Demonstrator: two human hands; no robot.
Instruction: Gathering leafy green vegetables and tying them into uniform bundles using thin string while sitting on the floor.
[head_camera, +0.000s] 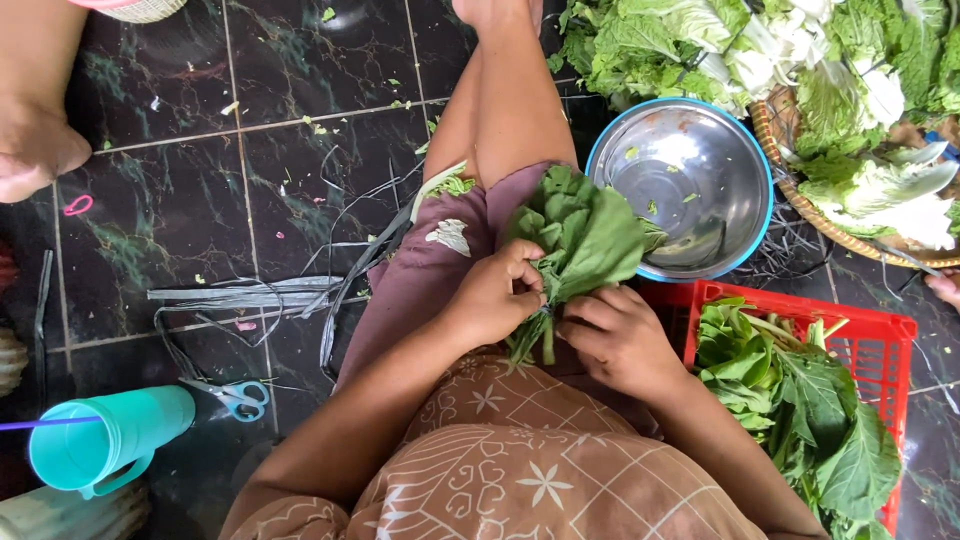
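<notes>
The bundle of leafy greens (578, 240) sits over the person's lap, just left of the steel bowl (685, 185), and both hands are closed on its stems. The left hand (495, 295) wraps the stalks from the side away from the bowl, fingers curled tight; the right hand (620, 335) pinches them from below, on the side nearer the red crate (880, 335).

My worry is the grip: it holds only the thin stem ends, while the broad leaves fan out heavy above. If either hand slackens, I'd guess the bundle splays and leaves drop to the dark tiled floor (200, 180), already littered with scraps. Squeezing harder could bruise or snap the stalks.

The greens look fresh, deep green and crinkled, the pale stems gathered together and poking out below the hands.
</notes>
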